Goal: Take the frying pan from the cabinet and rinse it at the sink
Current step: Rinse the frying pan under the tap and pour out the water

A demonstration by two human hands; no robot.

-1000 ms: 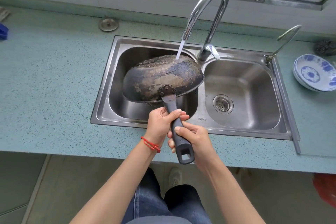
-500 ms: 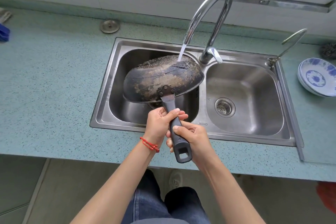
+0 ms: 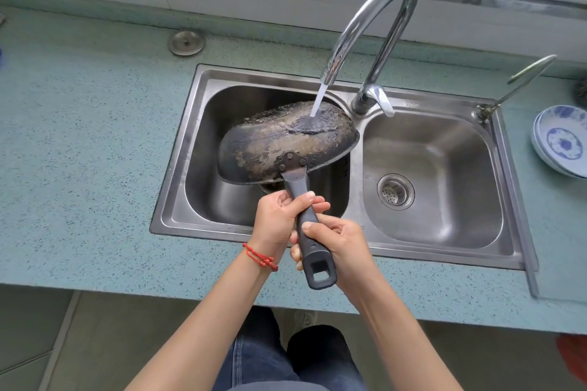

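Observation:
The blackened frying pan [image 3: 279, 143] is held upside down and tilted over the left basin of the steel double sink [image 3: 178, 149]. Its scorched underside faces up. A thin stream of water [image 3: 318, 100] runs from the curved chrome faucet [image 3: 374, 25] onto the pan's far right part. My left hand [image 3: 279, 222] grips the dark handle [image 3: 309, 235] near the pan. My right hand [image 3: 336, 244] grips the same handle lower down, close to its end loop. The pan's inside is hidden.
The right basin [image 3: 444, 174] holds only its drain strainer [image 3: 395, 192]. Blue-and-white bowls [image 3: 560, 143] are stacked on the green speckled counter [image 3: 79, 143] at the right edge. A round metal cap [image 3: 186, 42] sits behind the sink at left. A small side tap [image 3: 514, 82] stands at the sink's back right corner.
The water now lands further in on the pan's upturned bottom rather than at its far rim. The view has shifted slightly; both hands keep their grip on the handle.

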